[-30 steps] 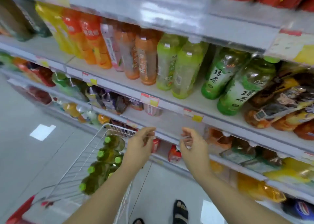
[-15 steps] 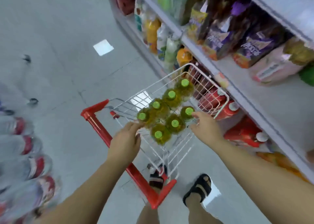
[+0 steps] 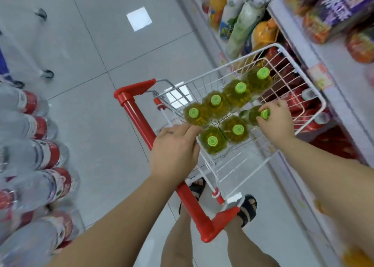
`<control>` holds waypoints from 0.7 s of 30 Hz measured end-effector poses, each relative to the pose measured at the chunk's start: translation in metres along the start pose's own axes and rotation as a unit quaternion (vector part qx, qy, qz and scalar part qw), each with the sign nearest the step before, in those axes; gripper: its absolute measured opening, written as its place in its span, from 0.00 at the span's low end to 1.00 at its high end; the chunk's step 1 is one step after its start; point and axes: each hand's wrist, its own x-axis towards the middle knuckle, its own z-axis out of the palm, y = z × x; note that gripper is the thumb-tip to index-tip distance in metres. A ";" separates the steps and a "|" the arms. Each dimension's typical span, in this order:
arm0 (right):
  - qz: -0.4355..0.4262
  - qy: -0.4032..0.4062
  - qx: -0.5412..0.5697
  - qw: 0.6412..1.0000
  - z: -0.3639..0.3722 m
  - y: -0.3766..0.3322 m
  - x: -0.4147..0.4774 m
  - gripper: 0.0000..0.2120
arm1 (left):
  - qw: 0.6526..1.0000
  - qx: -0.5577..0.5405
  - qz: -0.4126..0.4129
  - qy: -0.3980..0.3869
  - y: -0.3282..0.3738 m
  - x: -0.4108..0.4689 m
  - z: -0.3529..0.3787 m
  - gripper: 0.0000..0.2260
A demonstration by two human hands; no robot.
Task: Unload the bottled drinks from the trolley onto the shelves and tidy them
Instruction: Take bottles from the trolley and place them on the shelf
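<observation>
My right hand (image 3: 275, 120) pinches one bottle (image 3: 251, 115) by its cap, left hand (image 3: 174, 149) open — a crooked lift could topple the neighbours (image 3: 235, 131) inside the trolley (image 3: 139, 120).

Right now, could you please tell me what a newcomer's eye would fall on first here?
Seven green-capped bottles in the white wire trolley at centre draw the eye first, with the right hand gripping one bottle by its top. The trolley's red handle comes next, then the blurred water bottles along the left edge.

Right hand (image 3: 274, 122) grips a green-capped bottle (image 3: 255, 115) in the trolley (image 3: 303, 80), left hand (image 3: 175, 149) reaching toward another bottle (image 3: 195, 113).
</observation>
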 end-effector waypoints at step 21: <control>-0.085 0.141 0.291 0.942 -0.379 -0.004 -0.247 0.14 | 0.869 -0.300 0.275 -0.281 0.284 0.065 -0.150 0.32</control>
